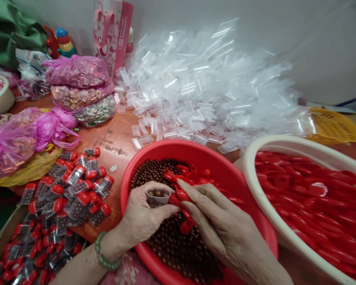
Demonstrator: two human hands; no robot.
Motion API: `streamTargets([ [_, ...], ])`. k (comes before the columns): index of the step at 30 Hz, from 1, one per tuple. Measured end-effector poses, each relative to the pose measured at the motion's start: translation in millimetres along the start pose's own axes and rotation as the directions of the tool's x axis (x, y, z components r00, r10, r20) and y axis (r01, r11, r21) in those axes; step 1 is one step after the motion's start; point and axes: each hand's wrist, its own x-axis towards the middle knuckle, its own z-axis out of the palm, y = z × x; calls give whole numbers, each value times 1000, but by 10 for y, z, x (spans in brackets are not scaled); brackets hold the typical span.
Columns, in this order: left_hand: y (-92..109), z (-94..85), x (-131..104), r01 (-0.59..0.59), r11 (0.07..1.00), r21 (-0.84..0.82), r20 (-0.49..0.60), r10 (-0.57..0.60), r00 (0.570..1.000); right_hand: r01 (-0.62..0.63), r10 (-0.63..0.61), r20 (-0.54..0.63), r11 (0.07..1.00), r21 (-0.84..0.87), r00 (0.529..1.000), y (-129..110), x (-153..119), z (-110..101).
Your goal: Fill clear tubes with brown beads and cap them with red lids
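Observation:
My left hand (142, 217) is closed around a small clear plastic case (158, 199), its open end facing me and brown balls showing inside. Just right of it, my right hand (215, 215) pinches a red plastic cap (182, 194) close to the case's mouth; whether the two touch is hard to tell. Both hands are over a red basin (178, 147). Brown balls (178, 241) fill its near and left parts, and more red caps (206, 178) lie on the balls at the far side.
Capped, filled cases (77, 174) are piled at left, spilling into a box below. A heap of clear empty cases (190, 91) stands against the wall. At right, a cream basin (249, 158) holds many red caps. Pink bags (80, 75) of small packets sit far left, near a yellow basket (335, 124).

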Motion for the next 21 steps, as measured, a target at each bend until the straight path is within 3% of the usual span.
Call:
streamTargets([
  [7,-34,-41,17,95,991,-91,48,-91,995,-18,-5,124,983,185,992,61,20,3],
  [14,-130,-71,31,36,999,-24,-42,-37,998,19,-37,153,993,117,988,50,-27,58],
  [18,-106,-49,13,55,998,-43,-20,-56,998,41,-41,127,999,2,991,11,-71,121],
  [21,-79,-47,13,67,995,-70,3,-67,998,60,-63,104,998,34,993,19,-66,142],
])
